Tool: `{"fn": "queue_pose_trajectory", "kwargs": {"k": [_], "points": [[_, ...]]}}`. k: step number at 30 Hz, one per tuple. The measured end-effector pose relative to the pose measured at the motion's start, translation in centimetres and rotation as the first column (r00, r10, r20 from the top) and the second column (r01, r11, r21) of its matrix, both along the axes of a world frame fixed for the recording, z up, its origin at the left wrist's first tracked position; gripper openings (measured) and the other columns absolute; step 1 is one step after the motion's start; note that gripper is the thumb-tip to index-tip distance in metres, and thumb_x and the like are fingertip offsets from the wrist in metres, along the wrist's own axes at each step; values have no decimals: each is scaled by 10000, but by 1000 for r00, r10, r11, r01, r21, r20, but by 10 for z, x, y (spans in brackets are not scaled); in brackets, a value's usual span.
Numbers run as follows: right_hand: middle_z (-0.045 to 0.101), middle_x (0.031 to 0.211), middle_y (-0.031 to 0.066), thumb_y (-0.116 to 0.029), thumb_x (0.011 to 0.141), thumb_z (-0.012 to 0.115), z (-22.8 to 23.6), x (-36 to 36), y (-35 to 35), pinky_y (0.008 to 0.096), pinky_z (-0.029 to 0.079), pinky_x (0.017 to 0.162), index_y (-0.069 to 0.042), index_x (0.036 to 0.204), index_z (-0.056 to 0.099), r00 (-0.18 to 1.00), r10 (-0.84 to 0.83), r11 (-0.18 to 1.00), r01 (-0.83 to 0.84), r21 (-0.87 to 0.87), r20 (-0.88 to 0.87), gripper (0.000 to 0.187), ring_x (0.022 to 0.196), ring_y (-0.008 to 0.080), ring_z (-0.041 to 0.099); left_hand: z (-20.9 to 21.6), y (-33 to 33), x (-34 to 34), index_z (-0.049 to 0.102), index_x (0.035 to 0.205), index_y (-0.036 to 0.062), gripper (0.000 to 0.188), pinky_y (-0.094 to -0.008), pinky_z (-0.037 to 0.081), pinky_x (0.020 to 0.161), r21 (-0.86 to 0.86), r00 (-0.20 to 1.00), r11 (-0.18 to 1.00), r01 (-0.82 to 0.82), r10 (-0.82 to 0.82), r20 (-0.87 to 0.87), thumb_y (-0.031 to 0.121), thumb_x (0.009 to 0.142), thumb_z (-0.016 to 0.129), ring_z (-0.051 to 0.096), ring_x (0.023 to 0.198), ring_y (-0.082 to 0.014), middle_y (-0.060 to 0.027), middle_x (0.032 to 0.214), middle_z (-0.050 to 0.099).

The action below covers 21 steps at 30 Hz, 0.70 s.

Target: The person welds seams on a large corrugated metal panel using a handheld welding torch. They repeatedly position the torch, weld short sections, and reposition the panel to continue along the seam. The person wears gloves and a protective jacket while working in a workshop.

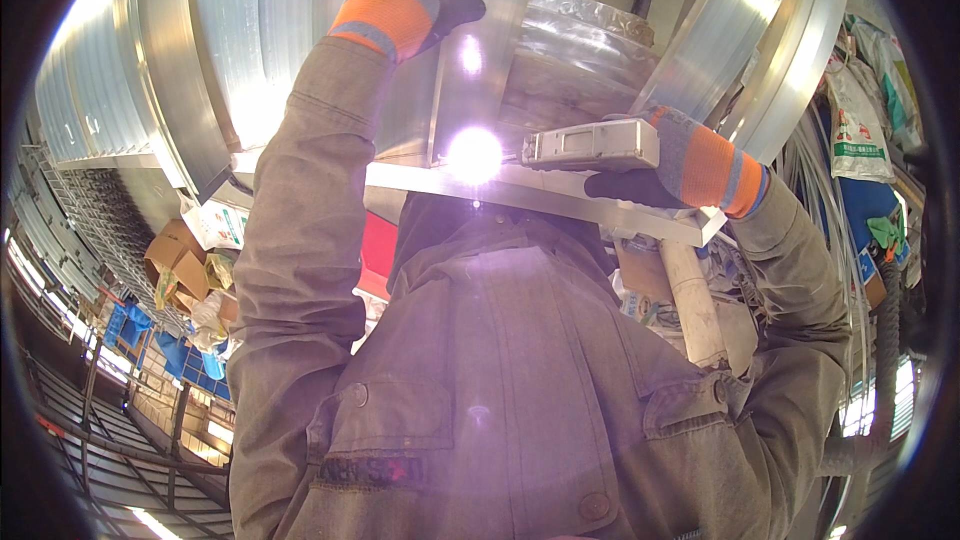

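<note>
My left hand [400, 6], in an orange and grey glove, is raised against an upright shiny metal strip [481, 50]. Its fingers are curled and its thumb points right, lying over the strip. In my right hand [700, 162], gloved alike, is a pale, boxy welding gun [592, 144], gripped from the right with its narrow tip towards the left. A glaring white spot burns just off that tip, at the foot of the strip, and hides the metal there. Below the gun runs a slim metal bar [560, 194], reaching under my right hand.
Ribbed metal sheets [245, 30] stand at the upper left. Bright metal profiles [760, 10] slant across the upper right, near a hanging white bag [858, 130]. A cardboard box [178, 258] is at the left, and a thick dark hose [886, 360] hangs at the right.
</note>
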State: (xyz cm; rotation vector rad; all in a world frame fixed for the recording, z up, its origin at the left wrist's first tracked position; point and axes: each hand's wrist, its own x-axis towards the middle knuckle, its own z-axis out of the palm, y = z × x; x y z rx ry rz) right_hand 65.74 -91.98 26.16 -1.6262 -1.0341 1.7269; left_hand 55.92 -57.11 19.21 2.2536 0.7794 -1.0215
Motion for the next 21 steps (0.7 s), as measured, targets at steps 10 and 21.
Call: {"fn": "queue_pose_trajectory", "kwargs": {"k": [10,21], "points": [[842,1105,137,-373,1018,892,-6,-2,-40,365,628,922,-11,1376,776,947,-66,998,54,45,314,523,988,269,796,4,3,0,809,1227,41,672,-428,621,816,61,997,997,45,-48,53,639,926,871,750,867,-243,-97,978,815],[817,1154,161,-50,923,939,150,-28,-114,397,617,854,18,1303,799,535,-588,805,461,374,607,410,967,290,789,45,-33,-18,779,1349,67,582,-419,628,926,74,927,986,-149,113,357,566,1049,778,808,998,-273,-140,1112,854]]}}
